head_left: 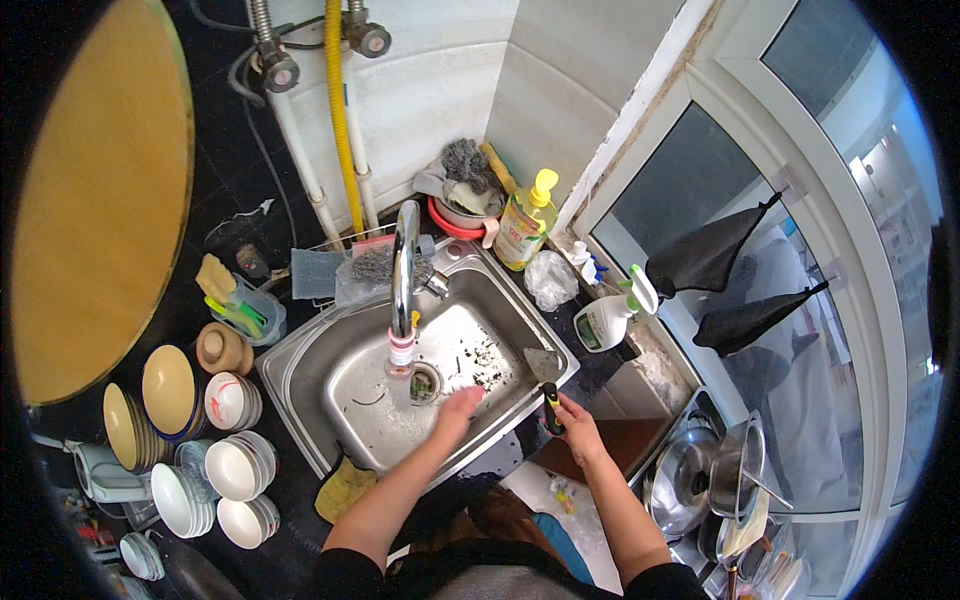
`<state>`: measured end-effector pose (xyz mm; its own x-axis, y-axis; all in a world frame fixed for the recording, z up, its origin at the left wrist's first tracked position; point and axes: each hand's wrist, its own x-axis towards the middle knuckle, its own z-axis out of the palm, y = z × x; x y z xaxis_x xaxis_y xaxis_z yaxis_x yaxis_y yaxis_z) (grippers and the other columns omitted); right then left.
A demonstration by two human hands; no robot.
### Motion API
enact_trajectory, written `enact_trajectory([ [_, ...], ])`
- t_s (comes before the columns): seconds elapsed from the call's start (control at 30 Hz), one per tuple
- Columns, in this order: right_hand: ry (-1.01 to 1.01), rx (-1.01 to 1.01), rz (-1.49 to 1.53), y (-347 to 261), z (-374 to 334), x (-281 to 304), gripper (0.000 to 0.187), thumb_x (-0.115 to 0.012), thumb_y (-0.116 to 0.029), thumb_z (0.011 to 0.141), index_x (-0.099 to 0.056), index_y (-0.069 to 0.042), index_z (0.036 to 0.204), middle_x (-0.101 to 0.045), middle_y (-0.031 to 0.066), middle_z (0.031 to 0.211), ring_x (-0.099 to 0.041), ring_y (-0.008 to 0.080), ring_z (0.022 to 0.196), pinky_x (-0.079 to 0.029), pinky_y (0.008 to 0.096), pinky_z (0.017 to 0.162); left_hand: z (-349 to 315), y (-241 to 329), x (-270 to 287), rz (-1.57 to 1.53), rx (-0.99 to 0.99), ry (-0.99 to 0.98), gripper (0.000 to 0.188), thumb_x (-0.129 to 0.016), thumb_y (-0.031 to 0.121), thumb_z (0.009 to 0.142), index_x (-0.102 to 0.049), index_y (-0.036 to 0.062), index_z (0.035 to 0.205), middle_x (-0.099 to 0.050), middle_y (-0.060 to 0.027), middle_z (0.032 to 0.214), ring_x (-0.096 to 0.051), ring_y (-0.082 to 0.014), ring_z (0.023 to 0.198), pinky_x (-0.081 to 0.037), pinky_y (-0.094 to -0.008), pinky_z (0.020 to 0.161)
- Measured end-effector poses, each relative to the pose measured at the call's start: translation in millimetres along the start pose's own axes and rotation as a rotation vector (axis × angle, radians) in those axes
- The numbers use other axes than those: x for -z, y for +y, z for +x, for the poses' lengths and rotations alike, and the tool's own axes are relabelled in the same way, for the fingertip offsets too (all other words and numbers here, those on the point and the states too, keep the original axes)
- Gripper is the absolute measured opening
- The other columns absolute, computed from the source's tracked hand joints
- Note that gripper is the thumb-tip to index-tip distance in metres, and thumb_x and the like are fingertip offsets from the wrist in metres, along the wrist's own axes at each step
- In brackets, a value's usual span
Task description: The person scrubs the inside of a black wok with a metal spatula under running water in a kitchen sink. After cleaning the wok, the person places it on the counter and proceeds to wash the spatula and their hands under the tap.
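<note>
A metal sink (345, 350) lies in front of me, with dark wet scraps (486, 362) on its bottom and more in the drain basket (424, 383). Low over its near side hovers my left hand (459, 412), its fingers too blurred to make out. My right hand (578, 428) is closed round the black and yellow handle of a scraper (550, 398). The scraper's flat metal blade points away from me over the sink's right rim. Water seems to run from the curved chrome tap (403, 260), which has a pink and white nozzle.
Bowls (232, 470) stand in stacks at left. A yellow cloth (343, 490) drapes over the sink's near-left rim. A yellow-capped soap bottle (524, 225), a crumpled plastic bag (550, 280) and a spray bottle (605, 322) line the right side. Pots (683, 480) fill the lower right.
</note>
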<state>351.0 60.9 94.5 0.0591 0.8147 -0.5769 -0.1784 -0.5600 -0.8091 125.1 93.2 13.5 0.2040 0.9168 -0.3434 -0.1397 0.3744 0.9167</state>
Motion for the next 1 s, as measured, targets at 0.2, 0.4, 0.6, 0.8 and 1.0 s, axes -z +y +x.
enact_trajectory([
  [0.2,0.041,0.001,-0.005,-8,-10,21,0.04,-0.045,-0.015,0.089,-0.037,-0.007,0.128,-0.058,0.0033,0.102,-0.056,0.0115,0.079,-0.045,0.0249,0.065,-25,-13,-63,1.304,-0.474,-0.374,0.053,-0.041,0.029,0.088,-0.024,0.0057,0.133,-0.021,-0.0113,0.139,-0.02,-0.0266,0.129,-0.018,-0.0458,0.103],
  [0.4,0.045,-0.02,0.007,-18,-16,30,0.041,-0.043,-0.016,0.089,-0.036,-0.005,0.128,-0.057,0.0044,0.102,-0.056,0.0119,0.079,-0.045,0.0241,0.064,63,-70,-20,1.179,0.173,-0.121,0.058,-0.033,0.041,0.088,-0.023,0.0075,0.134,-0.022,-0.0156,0.138,-0.022,-0.0301,0.127,-0.019,-0.0475,0.102],
  [0.6,0.06,0.004,0.041,-9,-11,51,0.042,-0.044,-0.016,0.089,-0.035,-0.004,0.129,-0.057,0.0052,0.103,-0.057,0.0124,0.08,-0.045,0.0242,0.065,42,-18,-73,1.311,-0.385,-0.367,0.057,-0.033,0.041,0.089,-0.022,0.0092,0.134,-0.022,-0.0122,0.139,-0.02,-0.0279,0.128,-0.016,-0.0455,0.103],
  [0.8,0.074,-0.021,0.031,-21,-15,50,0.043,-0.044,-0.017,0.089,-0.034,-0.006,0.129,-0.057,0.005,0.105,-0.056,0.0126,0.082,-0.045,0.0248,0.066,77,-59,-58,1.133,-0.04,-0.137,0.05,-0.032,0.038,0.089,-0.035,0.0062,0.128,-0.033,-0.0126,0.133,-0.025,-0.0295,0.126,-0.018,-0.0441,0.103],
  [1.0,-0.014,0.004,0.033,6,-7,54,0.042,-0.043,-0.013,0.089,-0.034,-0.005,0.129,-0.056,0.0059,0.107,-0.056,0.0128,0.082,-0.044,0.0247,0.069,33,-55,46,-0.647,0.43,0.432,0.037,-0.043,0.03,0.087,-0.05,0.0013,0.108,-0.054,-0.0106,0.105,-0.052,-0.0254,0.096,-0.042,-0.038,0.085],
])
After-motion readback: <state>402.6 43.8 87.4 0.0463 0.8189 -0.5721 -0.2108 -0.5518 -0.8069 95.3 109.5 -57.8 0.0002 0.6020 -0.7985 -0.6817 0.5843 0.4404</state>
